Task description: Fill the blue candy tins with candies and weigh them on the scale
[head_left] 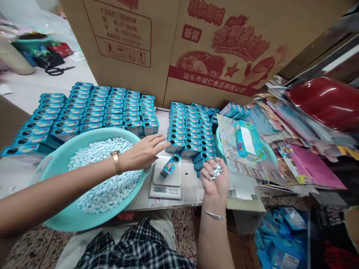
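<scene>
My left hand (143,151) is stretched out palm-down with its fingers extended, between the teal basin (60,218) and the rows of small boxes. I see nothing in its fingers. Pale blue and white candies (112,194) fill much of the basin. Just below my left fingertips, a small blue box (171,165) lies tilted on the white digital scale (165,191), whose display is lit. To the right of the scale my right hand (209,183) is turned palm-up, its fingers curled around a handful of candies (216,171).
Rows of blue boxes (91,108) stand behind the basin, with more boxes (185,127) behind the scale. A large cardboard carton (165,45) walls off the back. At right are a second teal bowl (273,153) under plastic sheets and stacked packaging (308,142). Scissors (57,71) lie far left.
</scene>
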`<state>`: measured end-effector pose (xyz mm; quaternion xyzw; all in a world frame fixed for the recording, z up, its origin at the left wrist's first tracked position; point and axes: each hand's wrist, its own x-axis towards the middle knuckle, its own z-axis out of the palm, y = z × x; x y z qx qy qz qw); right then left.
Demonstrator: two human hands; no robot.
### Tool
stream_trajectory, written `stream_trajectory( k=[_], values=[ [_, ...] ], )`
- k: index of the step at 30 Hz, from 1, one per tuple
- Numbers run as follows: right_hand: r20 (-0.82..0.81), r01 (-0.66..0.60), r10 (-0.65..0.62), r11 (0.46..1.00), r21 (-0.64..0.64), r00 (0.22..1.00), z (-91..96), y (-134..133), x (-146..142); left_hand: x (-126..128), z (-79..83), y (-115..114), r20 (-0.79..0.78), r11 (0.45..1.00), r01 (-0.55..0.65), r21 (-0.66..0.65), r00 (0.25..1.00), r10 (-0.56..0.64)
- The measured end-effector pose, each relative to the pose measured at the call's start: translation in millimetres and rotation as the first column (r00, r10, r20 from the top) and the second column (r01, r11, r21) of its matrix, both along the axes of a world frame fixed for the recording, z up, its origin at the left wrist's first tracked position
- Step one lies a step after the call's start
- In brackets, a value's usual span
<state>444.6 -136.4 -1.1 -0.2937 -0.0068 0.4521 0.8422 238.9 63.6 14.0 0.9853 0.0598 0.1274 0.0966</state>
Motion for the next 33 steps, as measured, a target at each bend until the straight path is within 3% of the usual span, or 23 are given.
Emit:
stream_trajectory(
  k=[2, 4, 7, 10, 13, 25, 30, 33],
  values=[
    [0.149, -0.03, 0.049, 0.991, -0.132, 0.988, 3.0, 10, -10, 5, -3.6, -1, 0.018, 1.0, 0.004, 0.002, 1.0, -0.004],
    [0.347, -0.056, 0.158, 0.957, -0.286, 0.924, 4.6, 22, -19, 8, -7.1, -3, 0.032, 0.999, -0.019, -0.03, 0.999, 0.02],
    [0.622, -0.047, 0.372, 0.879, -0.474, 0.689, 2.7, 37, -28, 7, -12.4, -8, 0.062, 0.992, -0.061, -0.115, 0.996, 0.068],
    [0.772, 0.032, 0.491, 0.836, -0.548, 0.405, -2.2, 43, -30, 3, -18.1, -12, 0.091, 0.974, -0.093, -0.206, 0.989, 0.114],
    [0.809, 0.087, 0.532, 0.82, -0.566, 0.252, -5.8, 43, -30, -3, -22.7, -12, 0.104, 0.956, -0.103, -0.273, 0.985, 0.136],
    [0.827, 0.18, 0.549, 0.807, -0.562, 0.12, 13.1, 39, -22, -12, -18.8, -10, 0.118, 0.927, -0.125, -0.353, 0.977, 0.177],
    [0.82, 0.207, 0.561, 0.793, -0.572, 0.117, 12.8, 37, -23, -13, -21.4, -11, 0.128, 0.933, -0.108, -0.342, 0.979, 0.16],
    [0.816, 0.213, 0.574, 0.791, -0.574, 0.068, 11.0, 36, -26, -14, -23.6, -10, 0.135, 0.935, -0.107, -0.338, 0.978, 0.161]
  ],
)
